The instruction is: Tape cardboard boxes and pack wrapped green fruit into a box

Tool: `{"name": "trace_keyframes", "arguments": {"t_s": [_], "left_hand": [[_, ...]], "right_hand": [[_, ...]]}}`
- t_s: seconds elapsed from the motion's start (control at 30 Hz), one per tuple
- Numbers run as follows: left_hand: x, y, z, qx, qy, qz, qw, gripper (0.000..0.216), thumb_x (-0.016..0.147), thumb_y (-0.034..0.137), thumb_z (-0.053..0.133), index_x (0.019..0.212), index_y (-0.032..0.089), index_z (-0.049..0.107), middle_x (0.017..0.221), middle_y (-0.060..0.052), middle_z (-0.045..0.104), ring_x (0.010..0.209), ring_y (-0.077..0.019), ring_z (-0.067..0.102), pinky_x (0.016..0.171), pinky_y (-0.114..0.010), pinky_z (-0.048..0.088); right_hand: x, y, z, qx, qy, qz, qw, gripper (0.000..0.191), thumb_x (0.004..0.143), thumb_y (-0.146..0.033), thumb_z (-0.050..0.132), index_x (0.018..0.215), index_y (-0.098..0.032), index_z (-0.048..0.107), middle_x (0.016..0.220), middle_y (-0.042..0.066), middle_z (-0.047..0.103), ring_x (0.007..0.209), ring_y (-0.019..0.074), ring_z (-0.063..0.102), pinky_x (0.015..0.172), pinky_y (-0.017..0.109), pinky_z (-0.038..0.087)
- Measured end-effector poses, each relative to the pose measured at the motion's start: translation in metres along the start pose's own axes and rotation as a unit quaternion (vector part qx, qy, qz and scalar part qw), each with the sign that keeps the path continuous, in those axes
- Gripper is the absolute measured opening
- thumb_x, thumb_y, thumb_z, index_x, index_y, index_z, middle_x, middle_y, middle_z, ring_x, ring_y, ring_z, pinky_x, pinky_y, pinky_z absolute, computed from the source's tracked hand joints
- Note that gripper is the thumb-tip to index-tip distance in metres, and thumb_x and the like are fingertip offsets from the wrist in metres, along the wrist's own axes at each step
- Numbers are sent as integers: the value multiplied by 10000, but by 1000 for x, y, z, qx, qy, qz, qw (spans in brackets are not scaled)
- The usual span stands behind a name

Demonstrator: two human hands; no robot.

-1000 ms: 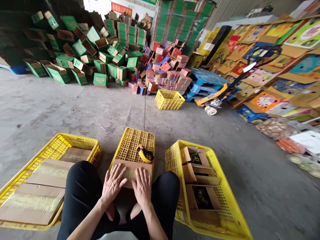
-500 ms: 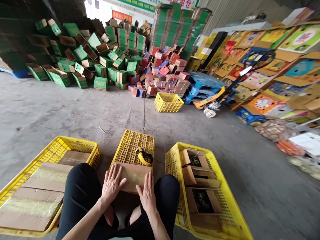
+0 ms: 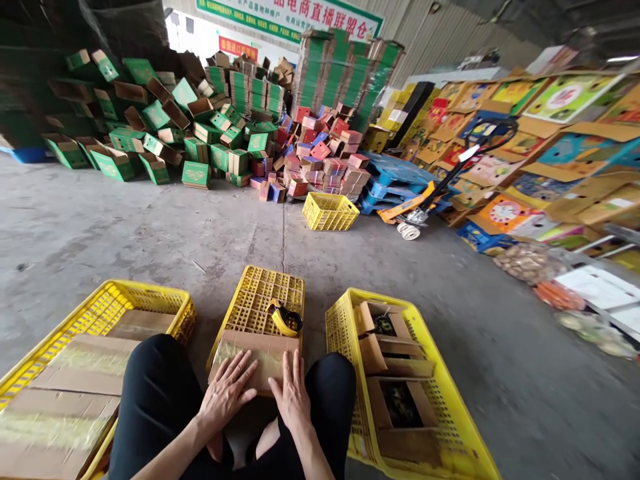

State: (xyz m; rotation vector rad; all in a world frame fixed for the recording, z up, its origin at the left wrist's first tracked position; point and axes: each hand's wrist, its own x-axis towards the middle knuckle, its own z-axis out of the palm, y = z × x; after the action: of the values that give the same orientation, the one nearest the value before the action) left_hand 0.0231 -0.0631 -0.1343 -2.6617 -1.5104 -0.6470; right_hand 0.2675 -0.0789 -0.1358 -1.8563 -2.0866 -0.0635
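Note:
A taped cardboard box (image 3: 263,348) lies on an upturned yellow crate (image 3: 245,293) between my knees. My left hand (image 3: 227,387) rests flat on the box's near left part, fingers spread. On the near right part lies my right hand (image 3: 293,393), its fingers stretched out. Just beyond the box, a yellow and black tape dispenser (image 3: 286,318) sits on the crate. To my left, a yellow crate (image 3: 185,313) holds several taped cardboard boxes (image 3: 85,363). Open-flapped boxes (image 3: 383,365) with dark contents stand in the yellow crate (image 3: 445,400) at my right.
Ahead on the concrete floor is another yellow crate (image 3: 330,212). Green boxes (image 3: 120,162) and red boxes (image 3: 320,150) are heaped behind it. A pallet jack (image 3: 420,200) stands by blue pallets (image 3: 390,173), with stacked printed cartons (image 3: 560,153) further right.
Both hands have shifted on the box: the left moved from its left edge onto the top, the right inward from its right edge. The camera view has turned slightly right.

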Motion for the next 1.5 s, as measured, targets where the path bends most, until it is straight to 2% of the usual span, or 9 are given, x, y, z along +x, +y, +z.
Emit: {"name": "trace_keyframes", "arguments": {"t_s": [0.17,0.37,0.53,0.7,0.87,1.0,1.33,1.43,1.5], "left_hand": [[-37,-14,-1,18,33,-108,993,732,1061,557,459,1695,301,196,1685,-98,403,1520,-309,441,1194,-510,420],[-37,-7,9,3,55,-160,986,743,1073,483,459,1706,281,128,1730,-132,298,1575,-337,335,1198,-543,413],[-43,-10,9,-27,43,-135,990,714,1075,482,466,1700,301,171,1752,-92,255,1601,-322,274,1173,-498,462],[-42,-4,7,2,48,-159,986,711,1079,467,465,1700,291,166,1741,-125,271,1588,-332,307,1213,-570,393],[-28,6,8,19,36,-83,996,703,1049,568,508,1670,326,286,1694,-87,389,1536,-305,418,1228,-525,389],[-23,11,12,11,44,-62,997,654,1058,544,505,1653,334,330,1668,-44,437,1508,-267,465,1204,-450,435],[-27,4,7,-7,26,-59,998,618,1047,575,514,1609,330,430,1653,-48,459,1490,-263,492,1226,-463,421],[-30,-8,0,-12,8,-48,999,641,1045,576,518,1626,339,392,1665,-49,439,1497,-266,483,1238,-473,405],[-36,-17,-5,-13,9,-67,998,647,1050,565,512,1638,341,364,1666,-56,435,1502,-278,474,1232,-498,411]], "right_hand": [[-15,-4,0,20,-10,13,1000,1097,918,-562,705,1709,-195,39,1767,173,96,1582,402,281,1177,506,478],[-9,-1,2,-44,29,-42,998,972,960,-613,626,1698,-165,177,1713,238,276,1499,410,447,1094,443,559],[-17,-1,4,-74,75,-54,993,835,1001,-590,555,1687,-221,253,1688,208,357,1458,391,512,1087,448,559],[-30,-17,7,-59,70,-55,994,686,1076,-457,460,1692,-258,231,1687,160,380,1493,363,471,1149,514,485],[-22,-53,18,2,34,-107,994,707,1039,-379,527,1684,-259,264,1649,104,461,1489,353,479,1165,522,471],[-11,-69,21,41,37,-133,990,753,1008,-282,525,1691,-200,219,1611,94,514,1463,305,518,1186,471,460],[-9,-67,4,31,-10,-133,991,790,1007,-331,550,1698,-273,173,1641,31,470,1472,276,508,1205,442,407],[-8,-53,-4,13,-43,-143,989,800,1015,-382,564,1699,-315,154,1666,6,430,1490,291,483,1207,454,396],[-10,-37,-10,-7,-49,-124,991,793,1027,-452,543,1700,-322,145,1678,22,409,1501,326,465,1195,490,398]]}}
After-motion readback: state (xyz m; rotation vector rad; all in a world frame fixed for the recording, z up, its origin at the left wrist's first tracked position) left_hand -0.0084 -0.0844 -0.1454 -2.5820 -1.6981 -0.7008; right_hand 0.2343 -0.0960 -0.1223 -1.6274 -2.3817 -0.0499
